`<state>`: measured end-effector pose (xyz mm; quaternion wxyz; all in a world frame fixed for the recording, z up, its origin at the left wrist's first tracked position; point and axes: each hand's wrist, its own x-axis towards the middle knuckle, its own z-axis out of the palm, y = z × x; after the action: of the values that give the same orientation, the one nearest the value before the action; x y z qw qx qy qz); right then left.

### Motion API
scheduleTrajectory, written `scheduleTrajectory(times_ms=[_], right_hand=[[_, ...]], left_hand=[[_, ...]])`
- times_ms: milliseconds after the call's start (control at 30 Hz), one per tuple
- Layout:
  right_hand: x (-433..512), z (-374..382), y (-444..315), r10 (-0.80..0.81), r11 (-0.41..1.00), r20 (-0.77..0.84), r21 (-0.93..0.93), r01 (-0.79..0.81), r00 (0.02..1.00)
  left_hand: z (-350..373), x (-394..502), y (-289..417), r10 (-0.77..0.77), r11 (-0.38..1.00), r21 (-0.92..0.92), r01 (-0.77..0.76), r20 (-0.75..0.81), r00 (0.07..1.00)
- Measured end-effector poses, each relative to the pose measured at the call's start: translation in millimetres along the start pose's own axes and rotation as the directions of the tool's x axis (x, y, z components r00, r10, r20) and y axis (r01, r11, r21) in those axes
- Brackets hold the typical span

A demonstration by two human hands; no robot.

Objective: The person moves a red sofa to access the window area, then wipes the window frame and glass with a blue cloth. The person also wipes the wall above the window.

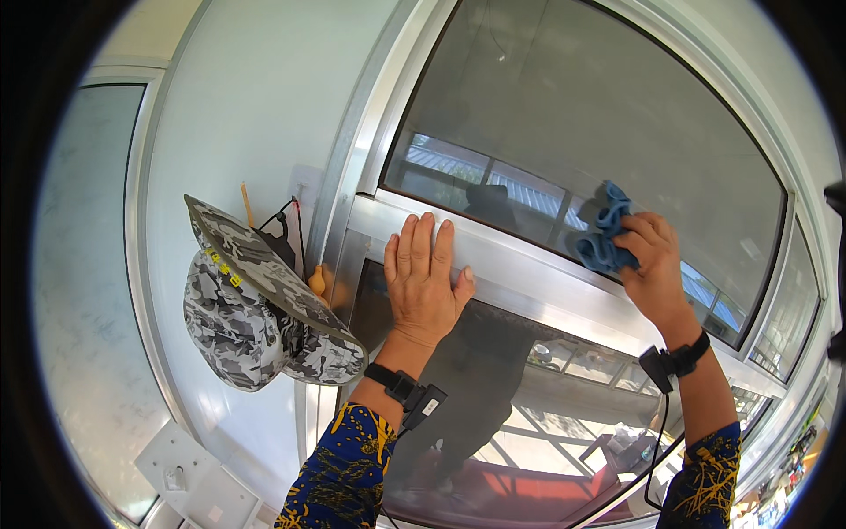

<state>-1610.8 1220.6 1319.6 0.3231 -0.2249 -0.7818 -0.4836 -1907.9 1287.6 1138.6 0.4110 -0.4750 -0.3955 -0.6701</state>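
My right hand point(651, 261) grips a crumpled blue cloth point(607, 231) against the lower part of the upper glass pane point(595, 119). Flat on the aluminium crossbar point(522, 271) between two panes rests my left hand point(424, 281), fingers slightly spread and holding nothing. Below the bar, the lower glass pane point(489, 383) mirrors a dark figure, a floor and furniture. Each wrist carries a black strap with a small device, and a cable hangs from the right one.
A camouflage hat point(238, 324) with a wide brim hangs left of the frame, beside a small gourd point(318, 281) and a wall hook point(301, 188). A white panel or box point(198, 476) stands at lower left. Various coloured items point(786, 476) appear at far right.
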Motion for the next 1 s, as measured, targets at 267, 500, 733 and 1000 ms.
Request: scheduleTrajectory(times_ms=[267, 500, 733, 1000], right_hand=[[-60.4, 10.1, -19.8, 0.170, 0.985, -0.052, -0.002, -0.170, 0.984], [109.2, 90.3, -89.4, -0.333, 0.882, -0.105, 0.316, 0.349, 0.937], [129.4, 108.0, -104.3, -0.369, 0.895, -0.049, 0.252, 0.369, 0.928], [-80.7, 9.1, 30.3, 0.116, 0.993, 0.051, -0.014, -0.115, 0.992]], left_hand=[[3.0, 0.1, 3.2, -0.026, 1.000, -0.004, 0.026, 0.020, 0.999], [-2.2, 14.0, 4.8, -0.065, 0.997, -0.030, 0.066, 0.020, 0.998], [1.0, 23.9, 5.6, 0.022, 0.998, 0.052, -0.019, -0.070, 0.997], [8.1, 17.4, 3.0, -0.016, 0.999, 0.029, 0.017, -0.046, 0.999]])
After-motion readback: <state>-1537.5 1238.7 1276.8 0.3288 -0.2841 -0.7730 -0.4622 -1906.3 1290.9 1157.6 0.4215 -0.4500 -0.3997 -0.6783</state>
